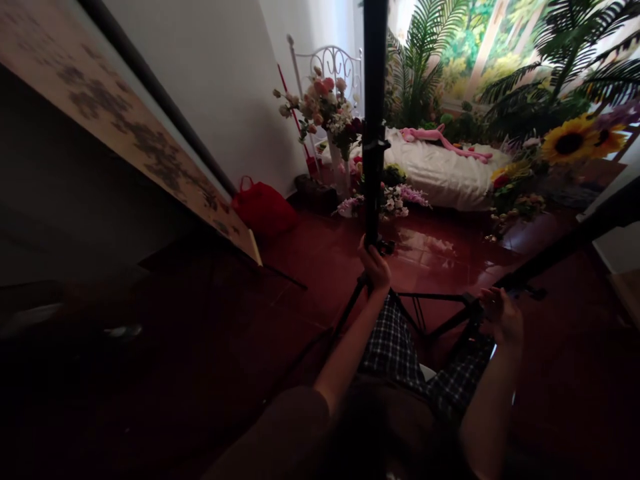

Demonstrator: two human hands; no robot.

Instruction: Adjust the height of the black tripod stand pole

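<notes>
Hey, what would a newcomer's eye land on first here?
Probably the dark upright pole, upper centre, with the left hand at its lower part. Next, likely, the yellow sunflowers at right and the pink toy lying on pale cloth beyond the pole. A red bag sits farther left.

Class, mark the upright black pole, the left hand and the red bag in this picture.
Upright black pole [375, 87]: head view, on its shaft.
Left hand [377, 268]: head view, middle of the hand.
Red bag [265, 208]: head view, its body.
</notes>
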